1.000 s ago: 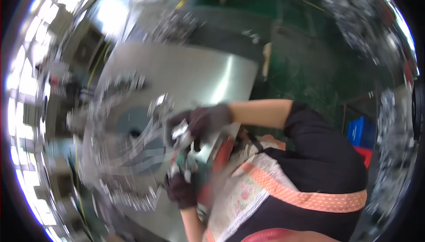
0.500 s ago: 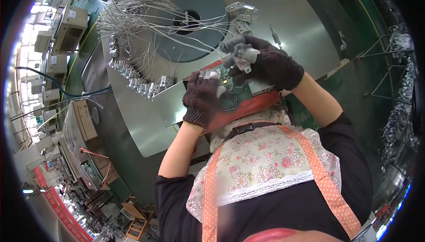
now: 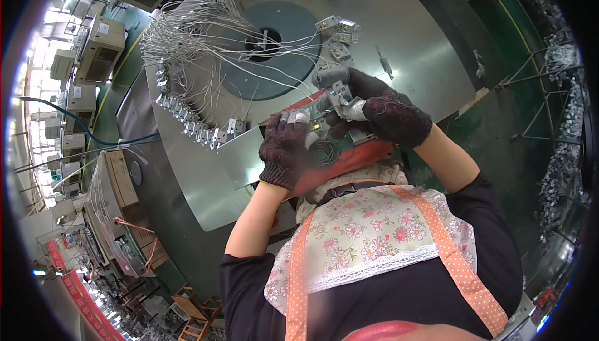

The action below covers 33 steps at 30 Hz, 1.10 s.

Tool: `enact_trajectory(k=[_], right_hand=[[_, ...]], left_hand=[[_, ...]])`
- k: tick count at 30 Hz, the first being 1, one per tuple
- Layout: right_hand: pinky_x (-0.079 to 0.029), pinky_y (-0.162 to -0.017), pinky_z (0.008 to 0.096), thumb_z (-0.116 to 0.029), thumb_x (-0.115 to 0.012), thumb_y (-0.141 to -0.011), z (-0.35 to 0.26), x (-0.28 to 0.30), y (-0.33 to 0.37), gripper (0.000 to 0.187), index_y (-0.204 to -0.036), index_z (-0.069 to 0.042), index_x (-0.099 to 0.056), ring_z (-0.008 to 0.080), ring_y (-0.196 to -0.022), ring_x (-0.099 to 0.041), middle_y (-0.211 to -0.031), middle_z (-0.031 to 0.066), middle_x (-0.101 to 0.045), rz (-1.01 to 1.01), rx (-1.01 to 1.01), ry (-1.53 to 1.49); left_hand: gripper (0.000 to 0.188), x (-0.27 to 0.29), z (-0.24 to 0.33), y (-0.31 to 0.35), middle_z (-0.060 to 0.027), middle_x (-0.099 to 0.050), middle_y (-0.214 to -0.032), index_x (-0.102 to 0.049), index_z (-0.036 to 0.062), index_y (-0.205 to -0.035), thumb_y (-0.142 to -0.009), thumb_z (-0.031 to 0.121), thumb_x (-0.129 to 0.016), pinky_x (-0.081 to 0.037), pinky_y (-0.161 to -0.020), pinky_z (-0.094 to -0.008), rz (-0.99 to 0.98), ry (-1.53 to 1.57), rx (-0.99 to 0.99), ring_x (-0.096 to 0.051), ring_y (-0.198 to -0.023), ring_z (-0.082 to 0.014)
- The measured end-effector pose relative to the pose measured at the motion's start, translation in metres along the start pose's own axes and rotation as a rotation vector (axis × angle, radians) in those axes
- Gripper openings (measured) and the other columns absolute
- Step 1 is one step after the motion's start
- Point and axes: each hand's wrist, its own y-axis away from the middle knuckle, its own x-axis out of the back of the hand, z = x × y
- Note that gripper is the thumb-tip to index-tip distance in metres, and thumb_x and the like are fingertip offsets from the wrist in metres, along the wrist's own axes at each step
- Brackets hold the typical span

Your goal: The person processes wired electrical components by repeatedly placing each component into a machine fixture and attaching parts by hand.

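My right hand (image 3: 393, 113), in a dark knitted glove with taped fingertips, is closed on a small metal bracket (image 3: 339, 94) with holes in its face. Close by on the left, my left hand (image 3: 282, 146), gloved and taped the same way, has its fingers curled in at the edge of a small device with a yellow light (image 3: 317, 126). What those fingers grip, if anything, is hidden. A coil of thin dark wire (image 3: 324, 154) lies just below the device, over a red cloth (image 3: 349, 161).
Beyond my hands, a grey round plate (image 3: 281, 13) sits on the metal table (image 3: 430, 48). Bundled pale wires (image 3: 181, 35) cross it, ending in several metal brackets (image 3: 199, 130). More brackets (image 3: 340, 35) lie near my right hand. A pen-like tool (image 3: 384, 64) rests farther right.
My right hand has turned and lowered slightly, and the bracket's holed face now shows sharply instead of blurred. My left hand stays at the small device. The whole view has shifted a little.
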Motion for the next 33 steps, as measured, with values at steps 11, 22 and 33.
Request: enact_trajectory(k=[11, 22, 33], right_hand=[[-0.054, -0.086, 0.0289, -0.017, -0.071, -0.094, -0.004, -0.008, -0.016, 0.063, -0.151, -0.004, -0.046, 0.0142, -0.102, -0.061, -0.117, 0.0033, -0.059, 0.130, -0.089, 0.209], [-0.054, -0.092, 0.0336, -0.010, -0.068, -0.098, 0.031, 0.059, 0.020, 0.047, -0.141, 0.001, -0.051, 0.0207, -0.114, -0.063, -0.121, 0.0122, -0.066, 0.534, 0.341, 0.753], [-0.053, -0.084, 0.0324, -0.037, -0.070, -0.093, 0.029, 0.048, -0.030, 0.063, -0.146, -0.011, -0.050, 0.0179, -0.095, -0.062, -0.124, 0.0081, -0.061, 0.245, 0.284, -0.129]], left_hand=[[0.031, -0.022, -0.005, 0.019, -0.0165, -0.066, -0.105, -0.063, 0.0050, -0.113, -0.086, 0.019, -0.067, -0.047, -0.096, -0.0494, 0.131, 0.143, 0.076, -0.064, -0.098, -0.0376], [0.009, 0.001, 0.019, 0.006, -0.0213, -0.065, -0.069, -0.063, 0.0016, -0.075, -0.072, 0.009, -0.067, -0.054, -0.055, -0.0405, 0.148, -0.225, 0.111, -0.067, -0.063, -0.0340], [0.046, -0.015, -0.014, -0.019, -0.0118, -0.070, -0.116, -0.072, 0.0154, -0.115, -0.074, 0.034, -0.074, -0.054, -0.095, -0.0417, 0.041, 0.401, 0.162, -0.069, -0.108, -0.0304]])
